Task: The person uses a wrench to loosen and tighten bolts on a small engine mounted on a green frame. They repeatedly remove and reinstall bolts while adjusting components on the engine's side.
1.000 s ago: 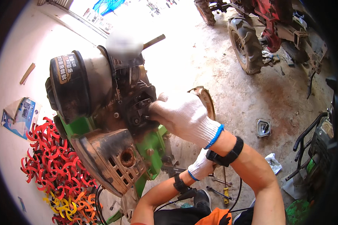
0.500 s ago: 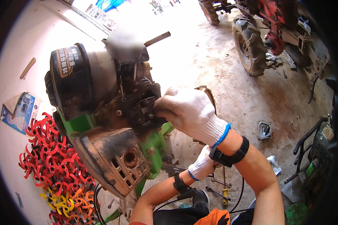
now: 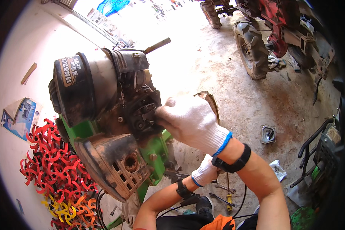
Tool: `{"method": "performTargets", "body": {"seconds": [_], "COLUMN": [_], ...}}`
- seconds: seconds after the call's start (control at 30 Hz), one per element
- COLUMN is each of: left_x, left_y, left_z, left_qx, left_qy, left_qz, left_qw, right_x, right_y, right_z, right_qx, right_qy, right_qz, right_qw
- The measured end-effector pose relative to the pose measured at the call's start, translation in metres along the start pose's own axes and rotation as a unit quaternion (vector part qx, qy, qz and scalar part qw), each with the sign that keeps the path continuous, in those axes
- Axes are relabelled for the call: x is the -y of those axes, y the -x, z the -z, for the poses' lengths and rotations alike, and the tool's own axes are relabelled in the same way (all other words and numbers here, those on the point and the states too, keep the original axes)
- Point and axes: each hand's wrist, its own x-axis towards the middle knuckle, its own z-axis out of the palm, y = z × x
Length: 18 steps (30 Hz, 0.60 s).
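Observation:
A dirty engine with a black and silver air-filter housing stands on a green frame. Its side is opened up, and dark metal parts show there. My right hand, in a white knit glove, is at this opening with the fingers curled in; whatever they grip is hidden. Lower down, my left hand, also gloved, is closed, its fingers partly covered by my right wrist. I cannot make out what it holds. A rusty muffler cover sits on the engine's near side.
Red, yellow and orange curved blades are heaped by the left wall. Wrenches and a yellow-handled screwdriver lie on the floor. A small metal cover lies to the right. Behind it stands a red machine with a lugged tyre.
The view has shifted slightly. My right hand stays at the engine's opening, its fingers a little lower against it. My left hand keeps its place beneath.

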Motion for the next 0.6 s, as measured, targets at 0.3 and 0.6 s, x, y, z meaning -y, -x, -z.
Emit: {"method": "performTargets", "body": {"seconds": [0.3,0.6], "left_x": [0.009,0.018], "left_y": [-0.003,-0.008], "left_z": [0.016,0.054], "left_qx": [0.023,0.118], "left_qy": [-0.122,-0.262], "left_qz": [-0.047,-0.037], "left_qw": [0.991,0.957], "right_x": [-0.002,0.004], "right_y": [0.005,-0.009], "right_z": [0.000,-0.014], "right_qx": [-0.050,0.050], "right_qy": [-0.051,-0.016], "right_qz": [0.010,-0.023], "right_qw": [0.997,0.998]}}
